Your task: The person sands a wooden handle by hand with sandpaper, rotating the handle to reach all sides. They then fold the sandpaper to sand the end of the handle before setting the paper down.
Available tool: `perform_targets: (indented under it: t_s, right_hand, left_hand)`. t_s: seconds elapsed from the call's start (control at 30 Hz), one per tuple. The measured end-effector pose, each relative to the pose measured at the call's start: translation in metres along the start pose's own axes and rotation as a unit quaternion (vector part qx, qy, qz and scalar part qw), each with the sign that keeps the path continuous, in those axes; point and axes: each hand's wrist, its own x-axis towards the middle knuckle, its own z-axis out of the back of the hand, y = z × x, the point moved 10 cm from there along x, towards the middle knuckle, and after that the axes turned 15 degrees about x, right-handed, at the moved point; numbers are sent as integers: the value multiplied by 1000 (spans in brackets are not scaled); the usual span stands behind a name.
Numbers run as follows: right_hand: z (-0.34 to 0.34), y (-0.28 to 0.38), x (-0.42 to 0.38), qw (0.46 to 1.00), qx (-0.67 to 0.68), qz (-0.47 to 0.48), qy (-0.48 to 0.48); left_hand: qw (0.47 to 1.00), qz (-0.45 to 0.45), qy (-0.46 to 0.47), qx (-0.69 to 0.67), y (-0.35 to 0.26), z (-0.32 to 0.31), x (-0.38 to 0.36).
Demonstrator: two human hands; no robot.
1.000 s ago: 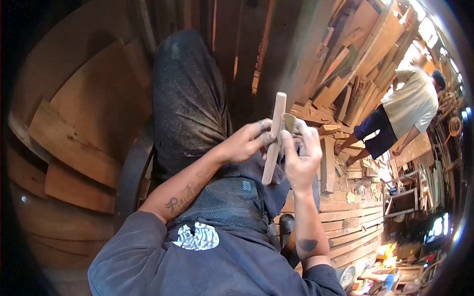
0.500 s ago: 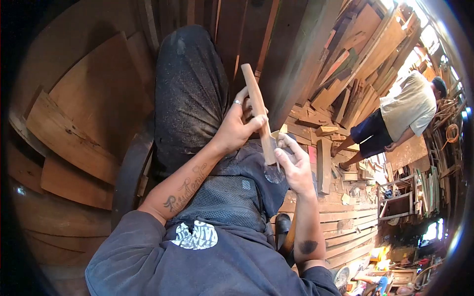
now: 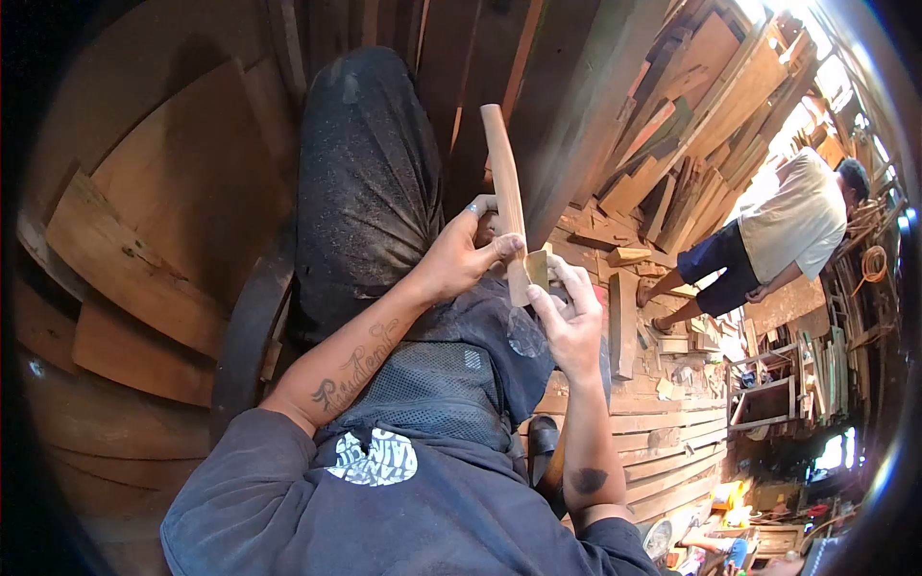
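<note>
A slim, slightly curved piece of wood is held above my lap, tilted with its long end pointing away from me. My left hand is closed round its middle, thumb on the near side and fingers behind. At the lower end, my right hand pinches a small tan sheet of sandpaper against the wood's edge. Part of the sheet is hidden by the fingers. Pale dust coats the right fingertips and the dark trousers.
Curved wooden panels stand to the left. Dark planks rise ahead. On the right, a person in a pale shirt bends near stacked boards. Offcuts lie on the slatted floor, beside a wooden frame.
The piece of wood has shifted up and stands a little more upright. My right hand has moved slightly up at its lower end, and more of the sandpaper shows.
</note>
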Motion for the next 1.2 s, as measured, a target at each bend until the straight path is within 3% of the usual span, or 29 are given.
perform_targets:
  t_s: [0.07, 0.33, 0.43, 0.5, 0.57, 0.67, 0.8, 0.9, 0.93, 0.97, 1.03, 1.1, 1.2]
  right_hand:
    - [3, 0, 2, 999, -36, 29, 4]
    - [1, 16, -1, 982, -171, 80, 8]
    - [0, 20, 0, 986, -147, 83, -9]
    - [-1, 18, 4, 990, -108, 73, -47]
    - [-3, 20, 2, 990, -104, 75, -60]
    - [-8, 20, -1, 986, -134, 93, -35]
    - [-9, 25, 4, 997, 1, 24, -77]
    - [0, 28, 5, 984, -117, 117, -61]
    - [1, 17, 2, 988, -109, 91, -58]
    - [0, 7, -3, 992, -98, 63, -55]
    - [-5, 15, 0, 993, -79, 66, -61]
    - [-7, 32, 8, 992, -47, 84, -79]
    - [-9, 28, 5, 986, -125, 94, -52]
  left_hand:
    - [999, -26, -2, 30, -4, 0, 0]
    - [997, -16, -31, -68, -1, 7, 2]
    - [997, -17, 21, -73, -1, -5, 1]
    - [993, -4, 110, -31, 4, -25, -5]
    - [994, -2, 113, -15, -2, -26, -8]
    - [996, -30, 36, -81, -12, -8, -3]
    - [983, 15, 182, -6, 3, -38, -11]
    - [990, -2, 141, 16, -8, -28, -11]
    - [993, -10, 79, -86, -10, -18, -5]
    - [997, 0, 33, -65, -13, -5, -3]
    - [995, -17, 74, -59, -11, -17, -4]
    - [983, 10, 182, -10, 3, -45, -14]
    - [995, -31, 88, -47, -10, -22, -5]
